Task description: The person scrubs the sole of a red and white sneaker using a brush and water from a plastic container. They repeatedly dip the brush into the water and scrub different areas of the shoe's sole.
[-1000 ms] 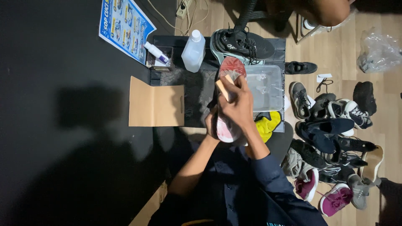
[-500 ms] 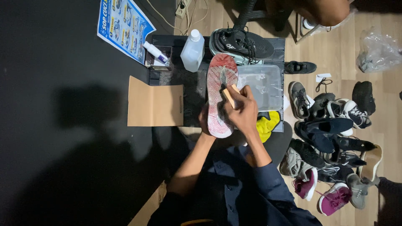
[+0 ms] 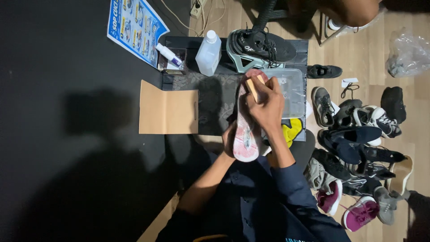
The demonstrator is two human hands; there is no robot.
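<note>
Left hand [image 3: 230, 140] grips the pink-and-white shoe sole [image 3: 245, 125] from beneath, near its heel end, fingers closed around its edge; mostly hidden behind the sole. Right hand [image 3: 265, 105] is closed on a small tan wooden-handled brush [image 3: 253, 86], pressed against the toe end of the sole, at 12 o'clock from the left hand.

Sole sits lengthwise, toe toward 12 o'clock, heel toward the person's lap, held above a dark patterned mat [image 3: 210, 103]. A clear plastic tub [image 3: 290, 92] lies just at 3 o'clock of the brush hand. A white plastic bottle [image 3: 208, 53] stands at 11 o'clock, a grey-and-black sneaker [image 3: 260, 49] at 12 o'clock. A flat brown cardboard piece [image 3: 168, 107] lies at 9 o'clock. A heap of assorted shoes [image 3: 358, 148] covers the wooden floor [image 3: 367, 54] at 3 to 4 o'clock.

Judgement on scrubbing well: keep the left grip firm so the sole does not flex away from the bristles; work short strokes along the length; hold the toe over the tub or mat so drips land there, not on the lap. Bristle contact itself cannot be seen, since the right hand covers it.
</note>
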